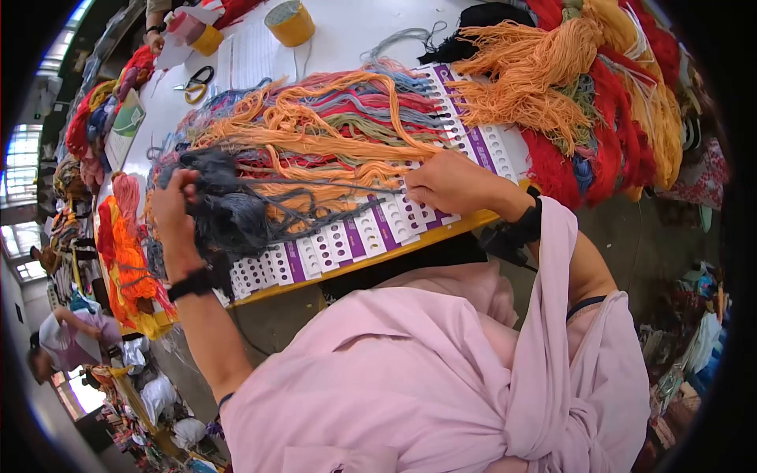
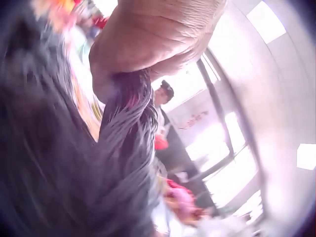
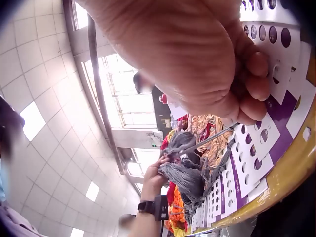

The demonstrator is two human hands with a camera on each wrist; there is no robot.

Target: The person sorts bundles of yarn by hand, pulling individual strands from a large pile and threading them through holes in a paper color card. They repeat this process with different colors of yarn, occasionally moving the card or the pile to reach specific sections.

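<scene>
My left hand grips a thick bundle of dark grey yarn at the left end of the table. In the left wrist view the bundle comes out from under the curled fingers and spreads downward. My right hand pinches the far end of a grey strand drawn across from that bundle. Its fingers are curled close over white and purple cards punched with rows of holes. Orange, red, blue and olive yarns lie across the cards between both hands.
A yellow edge borders the white table in front of me. Scissors and a yellow tape roll lie behind the yarns. Orange skeins and red ones are heaped at the right; more orange hanks hang at the left corner.
</scene>
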